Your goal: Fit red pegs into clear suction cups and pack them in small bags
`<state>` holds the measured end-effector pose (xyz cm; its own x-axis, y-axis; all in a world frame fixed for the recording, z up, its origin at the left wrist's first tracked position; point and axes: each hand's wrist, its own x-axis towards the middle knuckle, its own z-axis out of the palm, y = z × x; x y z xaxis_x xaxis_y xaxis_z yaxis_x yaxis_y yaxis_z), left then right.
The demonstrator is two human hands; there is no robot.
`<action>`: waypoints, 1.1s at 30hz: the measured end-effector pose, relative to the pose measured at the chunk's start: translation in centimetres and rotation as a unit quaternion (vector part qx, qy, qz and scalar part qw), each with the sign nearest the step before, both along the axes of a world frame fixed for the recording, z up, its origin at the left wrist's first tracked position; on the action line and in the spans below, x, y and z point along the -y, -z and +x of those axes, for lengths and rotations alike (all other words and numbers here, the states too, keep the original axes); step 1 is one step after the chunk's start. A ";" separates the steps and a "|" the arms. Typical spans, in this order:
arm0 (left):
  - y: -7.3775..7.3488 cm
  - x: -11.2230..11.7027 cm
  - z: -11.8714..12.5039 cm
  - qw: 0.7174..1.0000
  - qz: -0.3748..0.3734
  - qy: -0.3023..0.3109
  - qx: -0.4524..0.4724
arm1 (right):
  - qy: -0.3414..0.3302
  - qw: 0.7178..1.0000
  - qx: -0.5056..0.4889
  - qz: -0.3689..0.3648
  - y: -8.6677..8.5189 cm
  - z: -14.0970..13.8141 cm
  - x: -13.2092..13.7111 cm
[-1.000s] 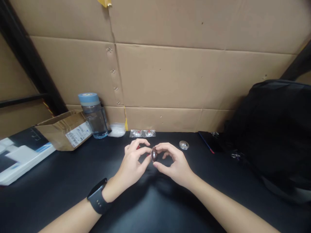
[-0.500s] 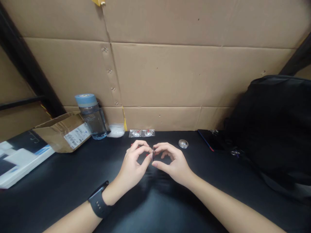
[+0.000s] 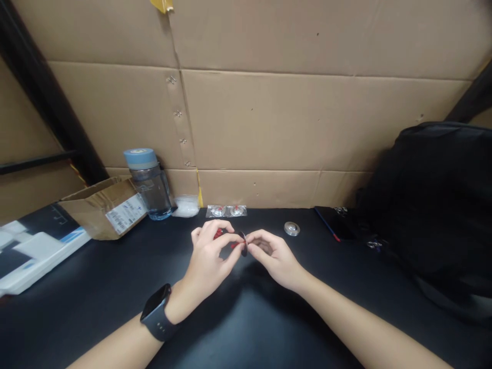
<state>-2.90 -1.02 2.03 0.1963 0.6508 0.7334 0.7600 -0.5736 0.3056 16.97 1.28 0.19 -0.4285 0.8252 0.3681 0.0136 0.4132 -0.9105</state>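
Between my two hands stands a thin dark round disc [image 3: 245,245], seen nearly edge-on above the black table [image 3: 246,323]. My left hand [image 3: 213,251] is closed, thumb and forefinger pinching the disc's left side. A red cord-like piece [image 3: 218,233] shows behind its fingers, and a bit of red lies at the fingertips by the disc. My right hand [image 3: 274,256] is closed too, its thumb and fingertips pinched together at the disc's right face. What those fingertips grip, apart from the disc, is hidden. A clear domed round piece [image 3: 292,229] rests on the table beyond my right hand.
Two clear packets [image 3: 226,211] with red bits lie by the cardboard wall [image 3: 269,128]. Leftward are a water bottle [image 3: 148,184], an open cardboard box [image 3: 103,210], a plastic bag [image 3: 186,206] and a white box [image 3: 42,246]. A dark tablet-like object [image 3: 334,223] and black backpack [image 3: 434,205] are rightward.
The disc has turned slightly, showing more of its dark face. My right thumb has moved up to meet the fingers at the disc. More of the red piece shows behind my left hand.
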 end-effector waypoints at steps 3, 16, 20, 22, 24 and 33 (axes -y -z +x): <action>0.0 0.1 0.0 1.000 -0.002 0.013 -0.005 | 0.016 0.999 0.021 0.031 0.0 0.0 0.0; 1.0 -0.7 -0.3 0.978 -0.141 0.087 -0.124 | 0.077 0.962 0.176 0.193 -1.2 1.2 0.0; 0.5 -2.6 -2.1 0.984 -0.128 0.063 -0.111 | 0.076 0.944 0.242 0.211 -1.0 2.2 -1.1; 0.0 -4.2 -4.3 0.985 -0.128 0.009 -0.114 | 0.087 0.934 0.271 0.217 -0.8 2.8 -1.8; 0.0 -5.9 -7.3 0.975 -0.151 -0.063 -0.148 | 0.105 0.925 0.295 0.216 -0.5 3.5 -2.5; 1.7 -9.6 -16.6 0.933 -0.241 -0.152 -0.219 | 0.146 0.902 0.347 0.211 -1.6 7.9 -5.0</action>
<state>-19.50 8.61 0.28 0.1610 0.9587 0.2344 0.9777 -0.1873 0.0946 24.88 6.28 1.82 -0.4643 0.7887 0.4029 0.6834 0.6084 -0.4036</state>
